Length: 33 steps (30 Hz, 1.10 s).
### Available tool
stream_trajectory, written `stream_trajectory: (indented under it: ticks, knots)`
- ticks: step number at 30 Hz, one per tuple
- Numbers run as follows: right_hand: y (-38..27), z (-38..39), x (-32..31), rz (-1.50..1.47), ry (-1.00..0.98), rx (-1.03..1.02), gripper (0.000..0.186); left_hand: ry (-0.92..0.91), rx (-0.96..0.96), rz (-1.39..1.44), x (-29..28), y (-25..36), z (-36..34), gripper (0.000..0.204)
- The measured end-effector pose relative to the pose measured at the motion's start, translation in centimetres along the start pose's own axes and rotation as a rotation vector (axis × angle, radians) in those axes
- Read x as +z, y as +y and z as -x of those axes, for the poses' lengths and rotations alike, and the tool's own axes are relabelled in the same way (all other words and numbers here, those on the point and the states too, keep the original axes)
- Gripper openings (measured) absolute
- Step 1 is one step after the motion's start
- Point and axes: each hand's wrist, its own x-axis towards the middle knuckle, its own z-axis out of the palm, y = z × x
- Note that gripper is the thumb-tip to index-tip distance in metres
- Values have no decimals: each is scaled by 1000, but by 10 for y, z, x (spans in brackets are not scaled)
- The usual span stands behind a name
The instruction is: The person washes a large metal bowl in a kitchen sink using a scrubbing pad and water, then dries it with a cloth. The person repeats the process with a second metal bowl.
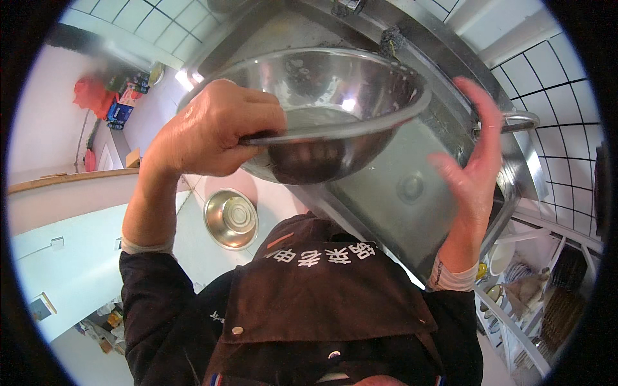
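A large stainless steel mixing bowl [322, 161] hangs tilted over the edge of the metal sink, its wet inside showing drops and a shiny film. My left hand [219, 125] is closed around its near left rim, fingers over the edge. To the right of the bowl, my right hand [473, 148] is raised above the sink basin [386, 186], apart from the bowl. Its thumb and fingers are spread, somewhat blurred, with nothing in them. A round drain [411, 186] shows in the basin floor below.
A smaller metal basin [232, 219] stands on the floor at lower left. A curved metal handle or spout [515, 121] juts out beyond my right hand. On the lower right, a white rack [515, 321] holds dishes. White tiles [553, 71] line the wall.
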Motion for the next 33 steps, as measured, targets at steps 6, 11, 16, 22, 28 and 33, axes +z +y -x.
stream_trajectory:
  ticks: [6,11,16,22,28,33]
  knots:
    - [2,21,30,-77,-429,84,49,-63,19,-200,-2,19,19,20]
    - [4,30,57,-255,-217,185,30,159,-169,-418,10,17,41,20]
    - [101,120,55,-572,190,984,29,586,-477,-293,0,-31,52,26]
    - [269,343,-10,-54,205,1650,33,825,-497,-259,-25,-94,81,26]
    - [271,345,42,-779,648,1705,25,1276,-569,858,4,-135,104,35]
    - [124,129,74,-1599,312,1106,28,1299,-651,1051,27,-156,116,37]
